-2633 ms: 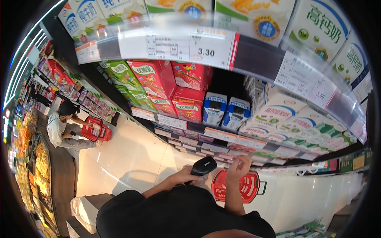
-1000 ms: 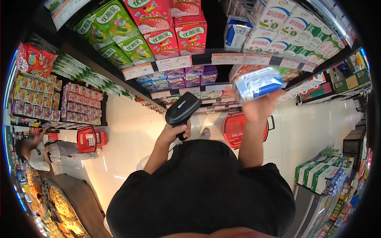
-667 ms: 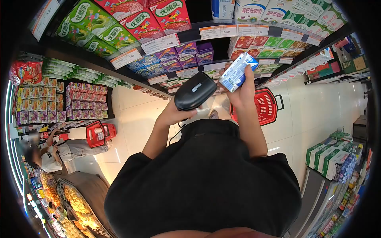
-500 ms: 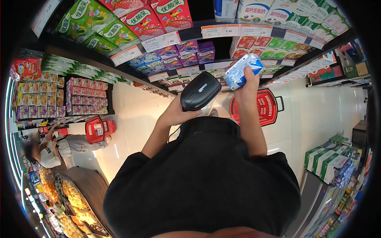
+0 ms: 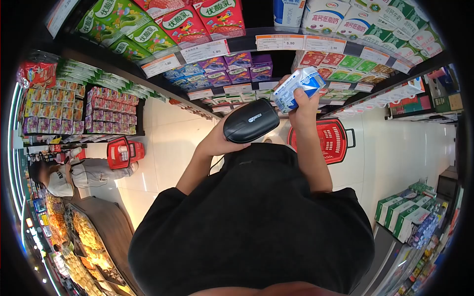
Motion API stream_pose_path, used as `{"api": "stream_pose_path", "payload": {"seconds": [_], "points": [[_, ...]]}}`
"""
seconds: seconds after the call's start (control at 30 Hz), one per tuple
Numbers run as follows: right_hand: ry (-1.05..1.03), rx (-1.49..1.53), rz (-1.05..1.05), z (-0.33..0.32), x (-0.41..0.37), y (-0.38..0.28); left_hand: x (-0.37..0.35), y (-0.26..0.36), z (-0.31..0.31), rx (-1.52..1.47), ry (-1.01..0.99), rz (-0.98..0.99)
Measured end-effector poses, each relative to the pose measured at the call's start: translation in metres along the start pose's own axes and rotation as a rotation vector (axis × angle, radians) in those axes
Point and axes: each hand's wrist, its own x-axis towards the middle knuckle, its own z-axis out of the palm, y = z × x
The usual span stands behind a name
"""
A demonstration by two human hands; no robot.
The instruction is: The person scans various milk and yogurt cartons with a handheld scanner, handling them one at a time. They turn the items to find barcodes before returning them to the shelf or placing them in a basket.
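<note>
The right hand (image 5: 305, 112) pinches a blue-and-white cardboard carton (image 5: 307, 88) between its fingers, at two o'clock from the black plastic handheld scanner (image 5: 253, 121). The left hand's (image 5: 220, 140) fingers, partly hidden, seem wrapped under that scanner. A red basket (image 5: 339, 157) lies at five o'clock from the carton.

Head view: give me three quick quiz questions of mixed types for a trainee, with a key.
1. True or false: the left hand holds the black plastic handheld scanner.
2. Multiple choice: the blue-and-white carton nearest the scanner is
A) on a shelf
B) in the right hand
C) on the floor
3. Fill in the blank: the red plastic basket on the floor shows beside the person's ____ arm.

Key: 1 true; 2 B; 3 right
</note>
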Motion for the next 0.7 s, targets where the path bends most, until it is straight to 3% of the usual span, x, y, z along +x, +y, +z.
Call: {"api": "stream_pose_path", "payload": {"seconds": [0.7], "points": [[0.133,-0.096,-0.010,-0.018,0.005,0.001,0.020,-0.003,0.006,0.018,-0.034,-0.072]]}}
